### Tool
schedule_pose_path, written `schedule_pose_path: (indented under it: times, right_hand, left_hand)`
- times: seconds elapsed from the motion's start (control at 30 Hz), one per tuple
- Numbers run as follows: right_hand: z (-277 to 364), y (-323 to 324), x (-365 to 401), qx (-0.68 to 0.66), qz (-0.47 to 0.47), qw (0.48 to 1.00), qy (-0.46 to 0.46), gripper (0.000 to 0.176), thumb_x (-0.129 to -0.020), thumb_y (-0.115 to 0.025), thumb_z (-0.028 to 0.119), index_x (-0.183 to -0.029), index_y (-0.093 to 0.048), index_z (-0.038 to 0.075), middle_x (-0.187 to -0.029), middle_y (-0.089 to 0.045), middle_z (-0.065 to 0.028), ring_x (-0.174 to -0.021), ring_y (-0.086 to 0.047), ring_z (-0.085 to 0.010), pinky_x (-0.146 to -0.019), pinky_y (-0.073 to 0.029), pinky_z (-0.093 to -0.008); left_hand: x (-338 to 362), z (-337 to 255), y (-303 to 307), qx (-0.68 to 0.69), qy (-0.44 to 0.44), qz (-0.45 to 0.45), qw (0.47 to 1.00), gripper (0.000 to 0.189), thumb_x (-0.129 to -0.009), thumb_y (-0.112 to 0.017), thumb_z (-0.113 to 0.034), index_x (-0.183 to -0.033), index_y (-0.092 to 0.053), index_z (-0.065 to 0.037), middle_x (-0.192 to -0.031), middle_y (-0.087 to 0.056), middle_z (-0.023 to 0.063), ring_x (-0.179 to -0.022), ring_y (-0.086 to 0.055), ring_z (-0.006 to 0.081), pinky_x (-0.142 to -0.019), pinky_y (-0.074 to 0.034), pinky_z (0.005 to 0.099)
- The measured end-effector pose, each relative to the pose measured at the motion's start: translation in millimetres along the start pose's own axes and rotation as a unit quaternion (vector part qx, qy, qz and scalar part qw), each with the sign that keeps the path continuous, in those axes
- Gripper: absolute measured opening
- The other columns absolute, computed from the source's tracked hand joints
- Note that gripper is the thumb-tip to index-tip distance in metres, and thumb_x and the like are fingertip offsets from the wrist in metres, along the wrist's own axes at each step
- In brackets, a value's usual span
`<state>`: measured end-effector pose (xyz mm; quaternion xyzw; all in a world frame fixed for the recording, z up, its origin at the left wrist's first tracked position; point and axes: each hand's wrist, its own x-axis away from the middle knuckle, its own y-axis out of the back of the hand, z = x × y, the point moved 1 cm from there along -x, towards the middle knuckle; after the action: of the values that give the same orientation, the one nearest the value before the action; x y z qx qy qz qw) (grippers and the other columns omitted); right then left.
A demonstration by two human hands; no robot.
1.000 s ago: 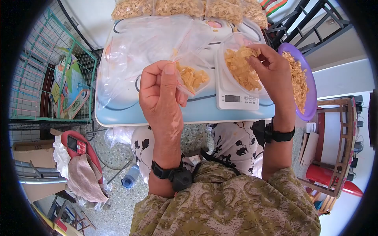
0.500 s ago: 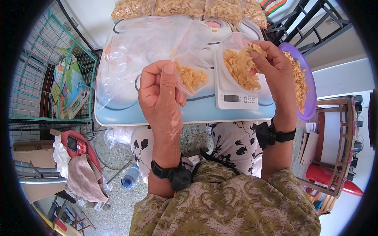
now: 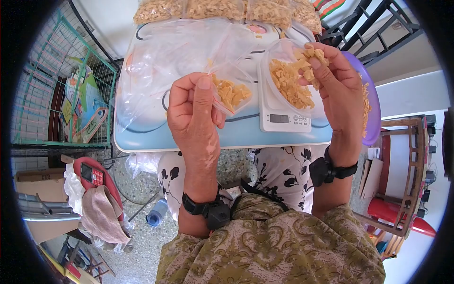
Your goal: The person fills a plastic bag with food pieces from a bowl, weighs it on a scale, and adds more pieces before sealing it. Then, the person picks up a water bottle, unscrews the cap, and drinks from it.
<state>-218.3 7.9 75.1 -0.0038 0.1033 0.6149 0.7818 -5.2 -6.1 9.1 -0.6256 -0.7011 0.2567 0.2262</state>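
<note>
My left hand [image 3: 196,104] is closed, pinching the rim of a clear zip bag [image 3: 242,75] with some tan dried flakes [image 3: 231,93] inside. My right hand [image 3: 336,78] is closed on a clump of dried flakes [image 3: 309,65], lifted over the right side of a clear plastic bowl [image 3: 283,50]. More flakes [image 3: 289,85] lie in that bowl. Beneath it is a white digital scale [image 3: 279,124], whose display is too small to read. Partly hidden behind my right hand and forearm, a purple basin [image 3: 373,111] holds more flakes.
Filled bags of flakes [image 3: 215,8] line the table's back edge. Flat clear bags [image 3: 156,61] cover the left of the table [image 3: 189,141]. A green wire cage [image 3: 61,85] stands at left, a red stool with a phone [image 3: 92,174] below it, and a wooden rack [image 3: 402,180] at right.
My right hand has moved slightly up and to the right with the clump of flakes. My left hand and the zip bag have hardly moved.
</note>
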Motion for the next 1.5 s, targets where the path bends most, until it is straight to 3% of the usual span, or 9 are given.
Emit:
schedule_pose_path:
  times: [0.07, 0.13, 0.27, 0.53, 0.6, 0.83, 1.0, 1.33, 1.5]
  right_hand:
    - [10.1, -11.9, 5.3, 0.010, -0.003, 1.000, 0.018, 0.025, -0.095, -0.064, 0.008, -0.119, -0.065, 0.003, -0.101, -0.069, -0.0045, -0.083, -0.065, -0.0075, -0.072, -0.055, -0.0225]
    - [18.4, -29.6, 10.6, 0.005, 0.082, 0.997, 0.008, 0.024, -0.097, -0.059, 0.006, -0.120, -0.062, 0.000, -0.109, -0.066, -0.0071, -0.090, -0.065, -0.0111, -0.076, -0.056, -0.0247]
    - [16.2, -54.3, 13.8, 0.035, 0.143, 0.989, -0.020, 0.022, -0.097, -0.059, 0.002, -0.119, -0.063, 0.000, -0.103, -0.067, -0.0038, -0.089, -0.064, -0.0073, -0.076, -0.052, -0.0198]
    - [-6.0, -91.1, 14.6, 0.126, 0.078, 0.984, 0.097, 0.020, -0.095, -0.059, -0.001, -0.115, -0.063, 0.001, -0.099, -0.066, -0.0010, -0.088, -0.062, -0.0065, -0.076, -0.050, -0.0205]
    - [-10.8, -95.1, 13.5, 0.222, 0.091, 0.952, 0.189, 0.022, -0.092, -0.059, -0.001, -0.113, -0.064, 0.002, -0.098, -0.067, -0.0053, -0.085, -0.065, -0.0138, -0.074, -0.051, -0.0245]
    - [-8.8, -96.5, 17.2, 0.286, 0.140, 0.932, 0.175, 0.026, -0.088, -0.057, 0.000, -0.113, -0.065, 0.004, -0.103, -0.066, -0.0147, -0.085, -0.064, -0.0306, -0.074, -0.052, -0.0348]
    - [-5.2, -95.6, 19.8, 0.332, 0.193, 0.893, 0.236, 0.033, -0.090, -0.055, 0.003, -0.124, -0.058, 0.003, -0.112, -0.064, -0.0163, -0.104, -0.058, -0.0362, -0.087, -0.048, -0.0415]
    - [0.2, -87.1, 22.6, 0.386, 0.241, 0.871, 0.187, 0.032, -0.096, -0.053, 0.011, -0.127, -0.053, 0.004, -0.109, -0.062, -0.0175, -0.107, -0.057, -0.0360, -0.088, -0.047, -0.0424]
    - [3.3, -86.4, 25.0, 0.345, 0.212, 0.902, 0.148, 0.025, -0.100, -0.050, 0.012, -0.122, -0.053, 0.004, -0.102, -0.063, -0.0170, -0.097, -0.061, -0.0345, -0.083, -0.049, -0.0412]
  left_hand:
    - [-0.3, 0.4, -1.0, -0.002, 0.002, 0.000, 1.000, 0.014, -0.097, -0.063, -0.020, -0.101, -0.060, -0.006, -0.068, -0.050, -0.0046, -0.050, -0.037, 0.0028, -0.043, -0.027, 0.0201]
    - [0.0, 0.4, 0.2, -0.004, 0.006, 0.005, 1.000, 0.014, -0.098, -0.063, -0.020, -0.101, -0.060, -0.006, -0.069, -0.050, -0.0048, -0.050, -0.037, 0.0024, -0.043, -0.026, 0.0202]
    - [0.9, -1.1, -0.1, -0.002, 0.001, 0.000, 1.000, 0.014, -0.098, -0.063, -0.020, -0.101, -0.060, -0.007, -0.069, -0.050, -0.0049, -0.050, -0.037, 0.0020, -0.043, -0.026, 0.0202]
    - [0.5, -2.8, 2.6, 0.012, 0.011, 0.001, 1.000, 0.013, -0.098, -0.063, -0.019, -0.101, -0.060, -0.007, -0.072, -0.054, -0.0039, -0.050, -0.039, 0.0024, -0.042, -0.027, 0.0193]
    - [0.1, -2.3, 4.3, 0.016, 0.007, 0.005, 1.000, 0.013, -0.098, -0.063, -0.018, -0.101, -0.060, -0.006, -0.072, -0.054, -0.0037, -0.050, -0.040, 0.0027, -0.042, -0.028, 0.0194]
    - [-0.8, -1.3, 7.3, 0.017, -0.007, 0.004, 1.000, 0.014, -0.098, -0.062, -0.018, -0.102, -0.059, -0.005, -0.073, -0.053, -0.0023, -0.050, -0.040, 0.0037, -0.042, -0.029, 0.0200]
    - [-0.6, -0.1, 7.4, 0.011, -0.004, 0.004, 1.000, 0.015, -0.098, -0.062, -0.019, -0.102, -0.059, -0.005, -0.074, -0.053, -0.0027, -0.051, -0.040, 0.0036, -0.042, -0.029, 0.0198]
    - [1.5, 1.5, 3.5, -0.015, -0.001, 0.007, 1.000, 0.014, -0.098, -0.062, -0.019, -0.101, -0.060, -0.006, -0.069, -0.051, -0.0030, -0.051, -0.041, 0.0041, -0.042, -0.030, 0.0203]
    - [0.6, 1.6, 4.3, -0.006, 0.001, 0.004, 1.000, 0.014, -0.098, -0.063, -0.019, -0.101, -0.060, -0.006, -0.069, -0.052, -0.0026, -0.051, -0.041, 0.0039, -0.042, -0.030, 0.0200]
